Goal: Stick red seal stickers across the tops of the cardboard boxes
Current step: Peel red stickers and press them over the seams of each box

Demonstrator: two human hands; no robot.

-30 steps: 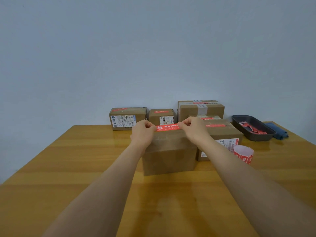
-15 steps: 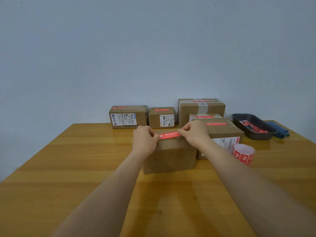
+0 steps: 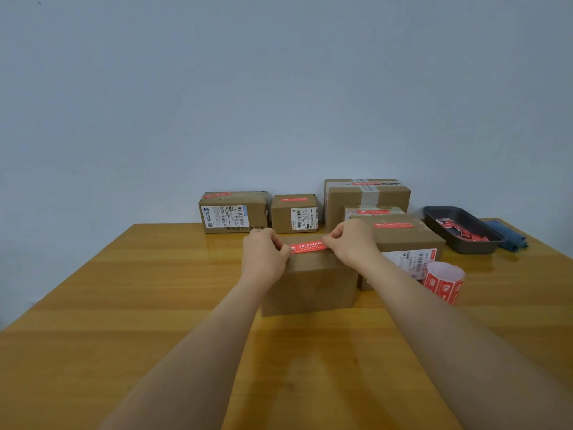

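Note:
A plain cardboard box [image 3: 310, 287] stands in the middle of the wooden table [image 3: 124, 305]. A red seal sticker [image 3: 308, 247] stretches across its top, near the front edge. My left hand [image 3: 263, 259] pinches the sticker's left end and my right hand [image 3: 352, 242] pinches its right end. Whether the sticker touches the box top I cannot tell. A roll of red stickers [image 3: 444, 282] stands to the right of the box.
Several boxes with red stickers on top stand behind: two at the back left [image 3: 234, 212] [image 3: 294, 214], a tall taped one [image 3: 367, 197], a small one [image 3: 373, 211], and one at the right [image 3: 403, 240]. A dark tray [image 3: 459, 243] holds red scraps beside a blue cloth [image 3: 508, 237].
Both hands have lowered the sticker from above the box's far top edge toward its front top edge, and have drawn a little closer together.

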